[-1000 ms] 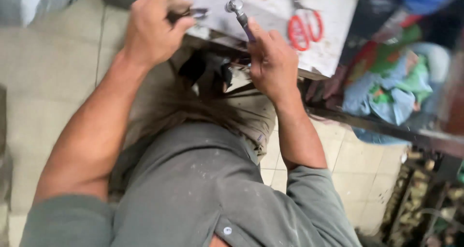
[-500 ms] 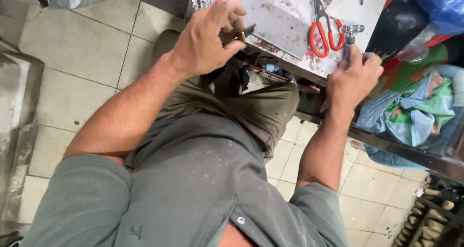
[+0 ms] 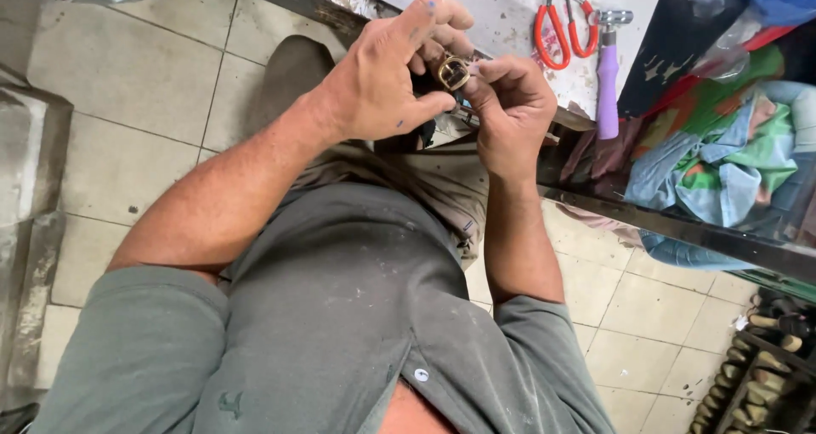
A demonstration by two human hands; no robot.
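Both hands are up together at the bench (image 3: 510, 26) edge, and between them sits a small brass buckle (image 3: 453, 72). The left hand (image 3: 382, 85) curls over it from the left, thumb and fingers pinching the buckle's near side, with a dark strap (image 3: 425, 132) hanging below. The right hand (image 3: 510, 102) meets it from the other side, fingertips pressed onto the buckle's right edge. So it is a two-handed pinch, buckle held just above the lap, close to the bench front. On the bench behind, red scissors (image 3: 561, 26) lie flat, and just beside them a purple-handled tool (image 3: 607, 81) points toward the edge. Off to the right, a heap of coloured cloth (image 3: 722, 153) sits under the bench top.
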